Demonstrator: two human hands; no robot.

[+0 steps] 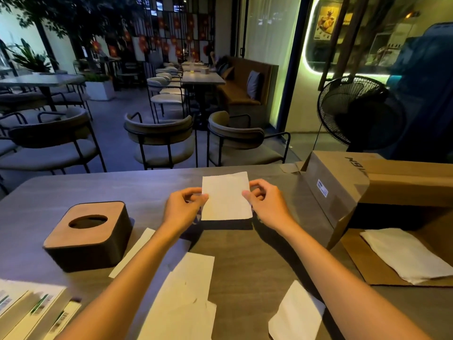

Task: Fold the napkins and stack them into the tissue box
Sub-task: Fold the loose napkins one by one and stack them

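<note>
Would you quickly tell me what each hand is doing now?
Left hand: pinches the napkin by its left edge.
Right hand: pinches its right edge.

Cardboard box (343, 190) — upside-down print, maybe "NBI"; white label — too small to read.

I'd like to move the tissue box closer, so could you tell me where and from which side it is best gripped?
Grip the tissue box across its dark side walls, coming down from above. It stands upright and apart from the napkins, its rounded corners suit a wide grasp, and the flat wooden top has only an oval slot. The left hand is nearer, but both it and the right hand now pinch a napkin.
</note>
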